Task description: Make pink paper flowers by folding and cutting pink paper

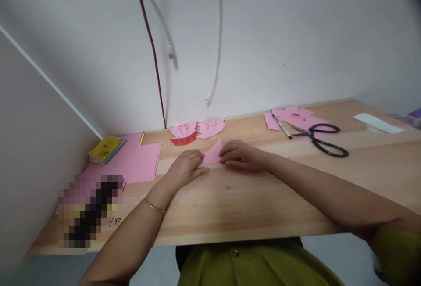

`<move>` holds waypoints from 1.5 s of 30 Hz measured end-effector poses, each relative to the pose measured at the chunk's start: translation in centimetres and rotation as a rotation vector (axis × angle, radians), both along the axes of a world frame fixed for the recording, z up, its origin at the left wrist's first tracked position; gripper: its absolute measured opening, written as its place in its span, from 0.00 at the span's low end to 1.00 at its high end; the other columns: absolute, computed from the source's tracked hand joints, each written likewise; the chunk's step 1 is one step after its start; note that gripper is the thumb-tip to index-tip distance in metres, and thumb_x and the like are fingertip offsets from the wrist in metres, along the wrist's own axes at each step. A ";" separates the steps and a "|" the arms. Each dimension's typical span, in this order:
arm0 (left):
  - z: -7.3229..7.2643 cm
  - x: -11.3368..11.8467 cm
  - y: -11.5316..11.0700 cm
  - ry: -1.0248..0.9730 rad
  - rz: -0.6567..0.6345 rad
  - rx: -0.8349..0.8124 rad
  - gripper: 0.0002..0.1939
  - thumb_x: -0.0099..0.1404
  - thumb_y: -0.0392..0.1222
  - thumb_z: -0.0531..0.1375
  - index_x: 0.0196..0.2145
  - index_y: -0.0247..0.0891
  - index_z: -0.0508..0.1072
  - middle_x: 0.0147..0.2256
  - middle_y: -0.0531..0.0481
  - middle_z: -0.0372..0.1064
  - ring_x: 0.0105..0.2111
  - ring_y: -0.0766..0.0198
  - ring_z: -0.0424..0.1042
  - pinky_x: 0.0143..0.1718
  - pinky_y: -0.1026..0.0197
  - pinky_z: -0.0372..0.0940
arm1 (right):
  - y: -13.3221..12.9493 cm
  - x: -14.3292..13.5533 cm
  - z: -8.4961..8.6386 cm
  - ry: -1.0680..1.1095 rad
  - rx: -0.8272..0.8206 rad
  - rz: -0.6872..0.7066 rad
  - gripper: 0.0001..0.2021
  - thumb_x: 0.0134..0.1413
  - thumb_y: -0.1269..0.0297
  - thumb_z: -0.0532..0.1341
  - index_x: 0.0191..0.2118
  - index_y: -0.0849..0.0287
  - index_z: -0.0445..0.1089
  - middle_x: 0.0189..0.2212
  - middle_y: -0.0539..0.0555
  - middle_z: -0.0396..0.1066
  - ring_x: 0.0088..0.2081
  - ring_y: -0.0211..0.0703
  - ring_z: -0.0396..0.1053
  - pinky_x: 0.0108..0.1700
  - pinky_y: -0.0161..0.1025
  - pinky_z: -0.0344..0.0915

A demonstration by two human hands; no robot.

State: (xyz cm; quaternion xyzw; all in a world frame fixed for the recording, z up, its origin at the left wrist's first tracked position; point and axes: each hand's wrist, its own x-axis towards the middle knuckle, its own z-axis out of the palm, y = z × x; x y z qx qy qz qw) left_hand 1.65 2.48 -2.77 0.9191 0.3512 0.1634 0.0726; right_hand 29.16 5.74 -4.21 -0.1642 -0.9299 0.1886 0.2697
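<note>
A small piece of folded pink paper (212,153) lies on the wooden table, one pointed corner sticking up toward the wall. My left hand (187,168) grips its left edge, with the fingertips on the paper and the thumb stretched along the table. At the opposite edge, my right hand (239,156) has its curled fingers closed on the paper's right side. Just beyond the hands lie cut pink paper shapes (212,127) with slits and a red folded paper piece (184,138).
Black-handled scissors (311,134) and a pen (282,126) lie right, by pink scraps (296,115). A white strip (378,123) is farther right. Pink sheets (141,161) and a yellow packet (107,148) sit left. Cables (154,49) hang along the wall. A pixelated patch hides the near-left corner.
</note>
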 end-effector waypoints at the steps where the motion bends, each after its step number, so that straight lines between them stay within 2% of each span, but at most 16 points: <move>1: 0.0 0.0 0.0 0.001 0.000 -0.003 0.19 0.64 0.54 0.56 0.42 0.37 0.73 0.46 0.41 0.73 0.54 0.53 0.66 0.55 0.48 0.62 | 0.0 0.0 0.0 0.018 -0.032 -0.007 0.12 0.61 0.62 0.55 0.44 0.57 0.75 0.43 0.58 0.74 0.45 0.43 0.69 0.49 0.44 0.66; 6: 0.0 0.1 0.0 -0.028 -0.019 -0.005 0.19 0.64 0.54 0.56 0.41 0.36 0.73 0.46 0.40 0.72 0.53 0.53 0.66 0.55 0.48 0.61 | 1.5 0.4 0.1 0.056 -0.111 -0.168 0.12 0.61 0.62 0.55 0.43 0.58 0.74 0.41 0.58 0.74 0.42 0.42 0.71 0.44 0.39 0.68; 10: 0.1 0.2 0.0 -0.050 -0.018 -0.013 0.19 0.64 0.54 0.57 0.43 0.35 0.72 0.45 0.39 0.72 0.51 0.54 0.67 0.54 0.49 0.62 | 5.1 1.1 1.4 -0.032 -0.053 -0.473 0.12 0.54 0.65 0.59 0.44 0.59 0.73 0.41 0.59 0.73 0.40 0.46 0.70 0.44 0.43 0.68; 12: 0.0 0.1 -0.2 -0.052 -0.008 -0.019 0.19 0.63 0.54 0.57 0.43 0.36 0.71 0.46 0.38 0.71 0.51 0.53 0.67 0.54 0.48 0.62 | 7.0 1.2 2.1 -0.054 -0.026 -0.518 0.17 0.52 0.65 0.61 0.49 0.61 0.71 0.45 0.62 0.70 0.44 0.49 0.69 0.47 0.46 0.67; 14: -0.2 -0.1 -0.3 -0.049 -0.002 -0.029 0.19 0.63 0.54 0.57 0.44 0.36 0.71 0.48 0.38 0.70 0.52 0.52 0.66 0.55 0.47 0.61 | 8.5 1.1 2.4 -0.103 0.015 -0.517 0.21 0.51 0.62 0.63 0.51 0.62 0.70 0.45 0.64 0.69 0.49 0.54 0.65 0.51 0.49 0.64; 18: -0.4 -0.3 -0.6 -0.047 0.002 -0.039 0.20 0.61 0.53 0.59 0.45 0.37 0.70 0.49 0.38 0.70 0.54 0.51 0.65 0.55 0.46 0.60 | 9.5 0.2 1.6 -0.188 0.056 -0.590 0.25 0.48 0.59 0.65 0.53 0.59 0.69 0.47 0.64 0.65 0.50 0.57 0.61 0.51 0.52 0.62; 22: -0.2 -0.2 -0.7 -0.047 0.006 -0.034 0.20 0.61 0.53 0.60 0.45 0.36 0.70 0.48 0.38 0.70 0.53 0.50 0.66 0.54 0.45 0.61 | 9.2 -0.2 0.4 -0.186 0.084 -0.578 0.20 0.49 0.63 0.64 0.50 0.59 0.71 0.46 0.62 0.64 0.48 0.55 0.59 0.51 0.50 0.60; 26: 0.0 -0.1 -0.7 -0.044 0.016 -0.035 0.19 0.60 0.53 0.61 0.43 0.36 0.70 0.48 0.38 0.70 0.52 0.50 0.66 0.54 0.46 0.61 | 8.7 -0.3 0.0 -0.116 0.095 -0.586 0.14 0.50 0.66 0.61 0.44 0.60 0.73 0.44 0.62 0.64 0.46 0.53 0.59 0.49 0.49 0.60; 31: -0.1 0.0 -0.7 -0.037 0.020 -0.031 0.20 0.60 0.52 0.61 0.43 0.36 0.69 0.48 0.38 0.70 0.52 0.50 0.66 0.54 0.46 0.61 | 8.8 -0.4 -0.3 -0.077 0.101 -0.578 0.21 0.49 0.59 0.63 0.50 0.59 0.70 0.46 0.63 0.62 0.48 0.54 0.58 0.51 0.50 0.58; 38: 0.1 0.2 -0.8 -0.033 0.032 -0.032 0.20 0.60 0.53 0.61 0.43 0.36 0.68 0.49 0.39 0.69 0.51 0.50 0.66 0.53 0.45 0.62 | 8.9 -0.4 -0.6 -0.085 0.149 -0.563 0.12 0.52 0.60 0.62 0.39 0.60 0.74 0.45 0.63 0.63 0.47 0.55 0.58 0.50 0.51 0.57; 45: -0.1 0.2 -0.9 -0.030 0.042 -0.026 0.21 0.61 0.52 0.60 0.45 0.36 0.67 0.50 0.39 0.68 0.53 0.49 0.65 0.54 0.45 0.61 | 8.3 -0.6 -0.4 -0.057 0.150 -0.583 0.12 0.48 0.60 0.65 0.37 0.61 0.72 0.45 0.63 0.63 0.47 0.54 0.59 0.50 0.50 0.58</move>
